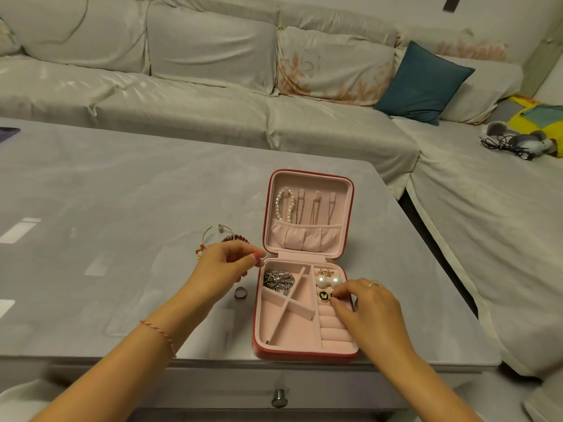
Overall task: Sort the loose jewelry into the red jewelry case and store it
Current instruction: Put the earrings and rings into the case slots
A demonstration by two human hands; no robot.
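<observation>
Sorting about half done: the red jewelry case point(304, 353) lies open on the desk point(122, 193), part filled.

Inside the case sit a pearl strand point(285, 204) in the lid, a silvery chain point(278, 280) in the far-left compartment, two pearl earrings point(328, 281) and a black butterfly stud point(322, 296) in the right column. The right hand point(370, 312) pinches a small dark piece (likely the matching stud) beside that stud, seemingly setting it in. The left hand point(227, 264) hovers just left of the case, fingers loosely curled; whether it holds anything I cannot tell. Left of the case, a ring point(240, 292) and beaded bracelets point(219, 239) remain loose; closing and storing come after.
</observation>
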